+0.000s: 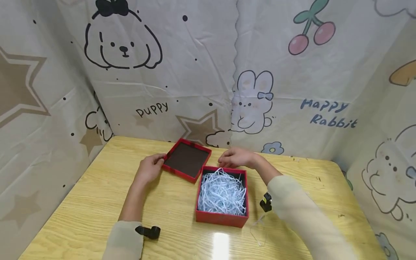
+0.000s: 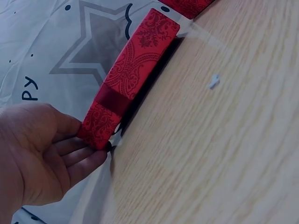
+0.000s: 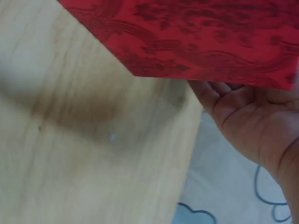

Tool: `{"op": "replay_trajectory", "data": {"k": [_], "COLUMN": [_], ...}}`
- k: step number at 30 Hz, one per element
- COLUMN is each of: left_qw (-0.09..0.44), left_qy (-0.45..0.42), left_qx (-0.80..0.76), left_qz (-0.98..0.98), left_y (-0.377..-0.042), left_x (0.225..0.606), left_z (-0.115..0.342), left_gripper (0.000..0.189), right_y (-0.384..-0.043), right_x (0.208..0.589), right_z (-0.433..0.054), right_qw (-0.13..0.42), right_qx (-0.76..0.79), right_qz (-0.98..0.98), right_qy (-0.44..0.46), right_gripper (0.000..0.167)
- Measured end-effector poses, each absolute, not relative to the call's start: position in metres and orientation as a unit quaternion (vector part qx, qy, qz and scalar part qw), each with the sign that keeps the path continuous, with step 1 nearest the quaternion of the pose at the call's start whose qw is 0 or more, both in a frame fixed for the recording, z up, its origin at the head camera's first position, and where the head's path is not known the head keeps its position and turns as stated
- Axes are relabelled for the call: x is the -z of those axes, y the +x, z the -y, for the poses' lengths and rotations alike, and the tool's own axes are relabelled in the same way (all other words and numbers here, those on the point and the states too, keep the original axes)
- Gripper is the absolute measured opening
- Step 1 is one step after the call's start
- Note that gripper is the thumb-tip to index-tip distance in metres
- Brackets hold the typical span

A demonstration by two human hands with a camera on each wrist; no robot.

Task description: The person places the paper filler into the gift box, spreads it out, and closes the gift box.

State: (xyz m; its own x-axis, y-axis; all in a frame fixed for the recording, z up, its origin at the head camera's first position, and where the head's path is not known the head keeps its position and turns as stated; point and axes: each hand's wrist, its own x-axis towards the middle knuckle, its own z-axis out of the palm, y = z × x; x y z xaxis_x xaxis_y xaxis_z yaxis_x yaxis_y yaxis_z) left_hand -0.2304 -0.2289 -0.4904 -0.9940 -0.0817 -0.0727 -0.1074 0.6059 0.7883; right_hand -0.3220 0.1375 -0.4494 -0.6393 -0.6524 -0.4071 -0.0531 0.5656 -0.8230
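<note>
A red box lid lies with its dark inside facing up, left of and behind a red box filled with pale shredded paper. My left hand holds the lid by its left corner; in the left wrist view, the thumb and fingers pinch the end of the patterned red side, which has a dark ribbon band. Beyond the box's back edge is my right hand, its fingers loosely bent. In the right wrist view, the box wall partly hides those fingers, and I see nothing held there.
The wooden table meets a printed cloth at its back edge. Near the right sleeve there is a small black device, and a thin pale strand lies right of the box. A white scrap sits on the tabletop.
</note>
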Motion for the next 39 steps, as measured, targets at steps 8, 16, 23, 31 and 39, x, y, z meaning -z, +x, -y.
{"op": "replay_trajectory", "data": {"k": [8, 16, 23, 31, 39], "left_qw": [0.016, 0.018, 0.007, -0.024, -0.067], "left_qy": [-0.046, -0.049, -0.061, -0.055, -0.037], "left_qx": [-0.48, -0.539, -0.557, -0.592, -0.573], "left_qz": [-0.876, -0.841, -0.828, -0.804, -0.816], "left_y": [-0.231, -0.231, -0.227, -0.228, -0.222], "left_x": [0.493, 0.495, 0.48, 0.466, 0.446], "left_z": [0.219, 0.202, 0.199, 0.195, 0.187], "left_gripper": [0.036, 0.033, 0.033, 0.035, 0.035], "right_y": [-0.328, -0.329, -0.327, -0.326, -0.315], "right_x": [0.474, 0.479, 0.472, 0.451, 0.424], "right_z": [-0.136, -0.137, -0.136, -0.134, -0.128], "right_qw": [0.375, 0.349, 0.354, 0.346, 0.268], "right_qx": [0.482, 0.466, 0.501, 0.562, 0.567], "right_qz": [-0.767, -0.782, -0.761, -0.723, -0.758], "right_qy": [-0.197, -0.22, -0.213, -0.203, -0.177], "right_gripper": [0.037, 0.038, 0.041, 0.043, 0.041]}}
